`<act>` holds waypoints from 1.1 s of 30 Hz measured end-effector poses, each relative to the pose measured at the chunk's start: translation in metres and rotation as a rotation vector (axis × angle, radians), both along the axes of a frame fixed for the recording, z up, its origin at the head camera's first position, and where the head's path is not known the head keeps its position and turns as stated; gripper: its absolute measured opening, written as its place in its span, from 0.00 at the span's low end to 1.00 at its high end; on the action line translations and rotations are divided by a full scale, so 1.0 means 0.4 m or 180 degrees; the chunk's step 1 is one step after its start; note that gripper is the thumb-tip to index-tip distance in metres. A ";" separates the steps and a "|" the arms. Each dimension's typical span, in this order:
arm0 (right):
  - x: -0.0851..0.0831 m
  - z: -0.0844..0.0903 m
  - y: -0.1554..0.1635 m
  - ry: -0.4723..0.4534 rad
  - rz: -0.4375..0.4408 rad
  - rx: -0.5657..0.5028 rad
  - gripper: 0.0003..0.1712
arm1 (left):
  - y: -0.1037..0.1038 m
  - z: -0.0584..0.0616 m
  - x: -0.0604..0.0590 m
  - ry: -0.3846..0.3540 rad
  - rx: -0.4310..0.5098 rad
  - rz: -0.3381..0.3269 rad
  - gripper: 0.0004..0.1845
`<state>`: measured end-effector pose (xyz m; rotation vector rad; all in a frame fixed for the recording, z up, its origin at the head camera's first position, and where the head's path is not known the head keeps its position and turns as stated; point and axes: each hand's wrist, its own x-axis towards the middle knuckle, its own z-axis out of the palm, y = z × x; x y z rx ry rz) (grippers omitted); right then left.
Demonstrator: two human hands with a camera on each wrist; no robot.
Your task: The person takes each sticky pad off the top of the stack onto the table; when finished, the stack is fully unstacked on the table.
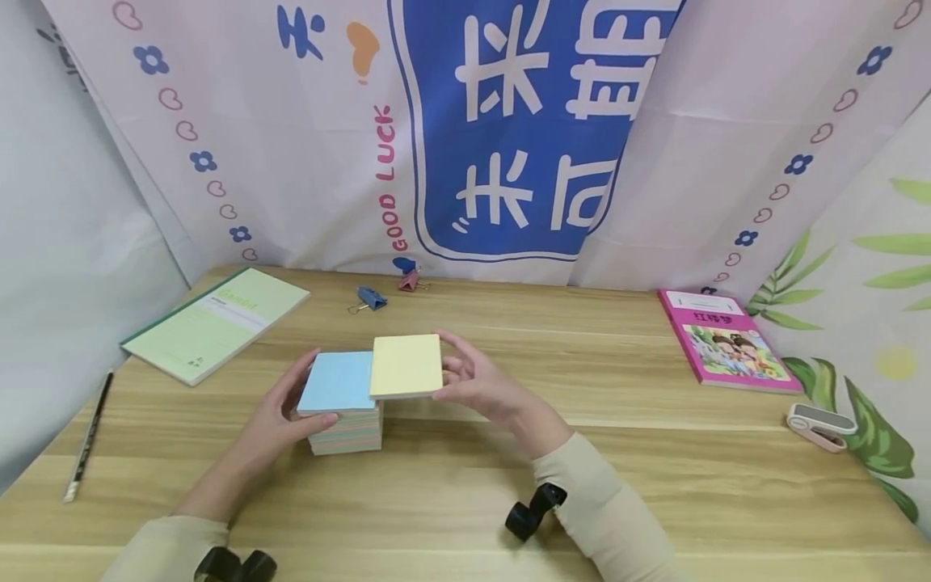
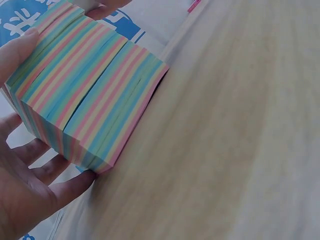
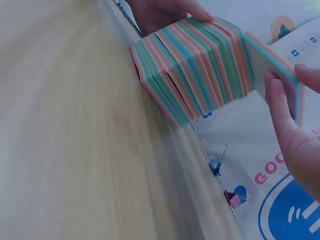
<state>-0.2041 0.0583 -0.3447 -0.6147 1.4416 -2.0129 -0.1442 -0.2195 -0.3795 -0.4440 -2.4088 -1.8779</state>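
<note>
Your left hand [image 1: 280,420] grips striped pastel note-paper block [image 1: 347,428] on worktop; your right hand [image 1: 476,384] pinches yellow-topped slab [image 1: 406,365], lifted off block's right edge.

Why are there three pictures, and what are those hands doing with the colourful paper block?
All three pictures show one moment. The big one comes from a camera on the person's head, looking down at a wooden table. The other two come from small cameras worn on each wrist, so they see the paper from very close.

The left hand holds a block of striped note paper with a blue sheet on top. The right hand pinches a thinner slice of the block with a yellow top, lifted off and shifted to the side.

Also on the table: a green notebook, a pencil, two binder clips, a pink book and a small white stapler.
</note>
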 end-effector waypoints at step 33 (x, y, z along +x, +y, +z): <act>-0.230 -0.121 -0.153 -0.0890 -0.0514 0.0401 0.50 | -0.001 0.001 0.005 -0.0115 -0.0171 0.0111 0.44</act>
